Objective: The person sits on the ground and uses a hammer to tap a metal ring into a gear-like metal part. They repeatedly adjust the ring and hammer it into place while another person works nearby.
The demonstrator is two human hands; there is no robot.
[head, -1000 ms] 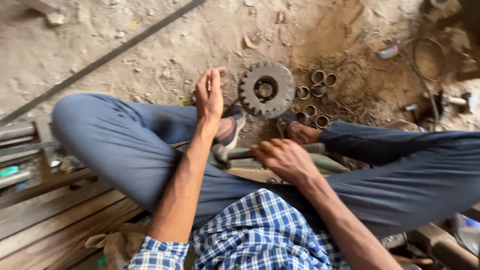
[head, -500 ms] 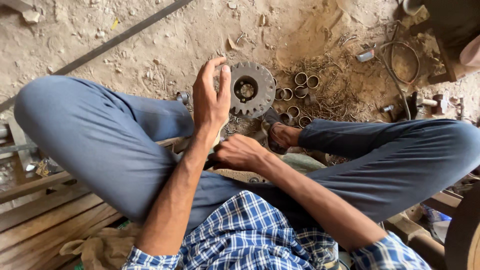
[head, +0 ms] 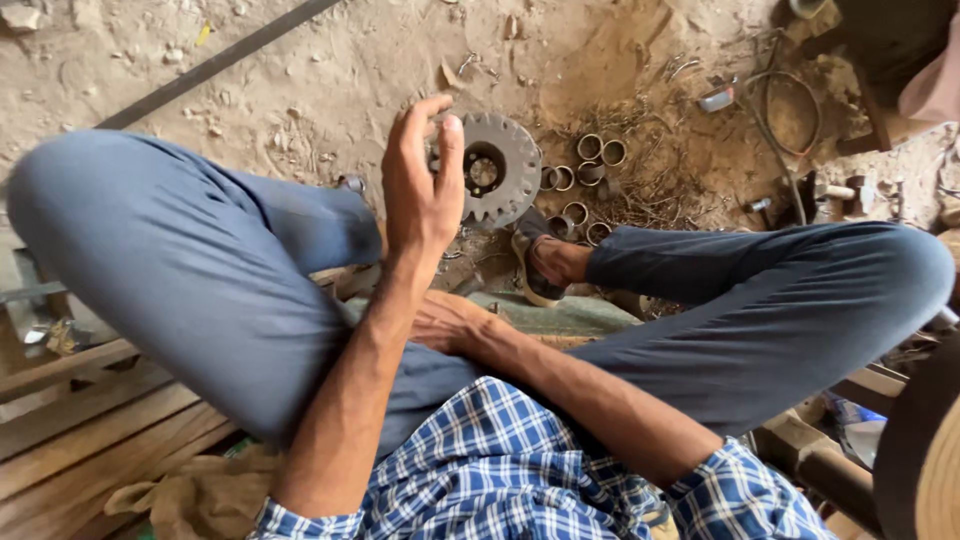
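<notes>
One toothed metal gear [head: 497, 166] is lying flat on the dirt floor [head: 330, 70] in the upper middle of the frame, its rim of teeth worn and grey, a round hole sitting at its centre. Just right of it, about seven short metal rings [head: 588, 178] are lying scattered, thin-walled and dull, among a tangle of wire scraps. One long dark bar [head: 215, 65] is running diagonally across the upper left.

The left hand [head: 420, 190] is rising in front of the gear's left edge, fingers loosely curled and released, gripping nothing; its thumb is overlapping the gear in the view, though I cannot tell whether it is touching. The right hand [head: 445, 322] is lying low in the centre, half hidden behind the left forearm, so I cannot tell how its fingers are set.

Two legs in smooth blue trousers [head: 190, 260] are crossing the frame, one sandalled foot [head: 545, 262] resting just below the rings. Open, crumbly dirt is stretching across the top left; the right side is crowded with a looped cable [head: 790, 120] and small parts. Rough wooden planks [head: 90, 420] are filling the lower left corner.
</notes>
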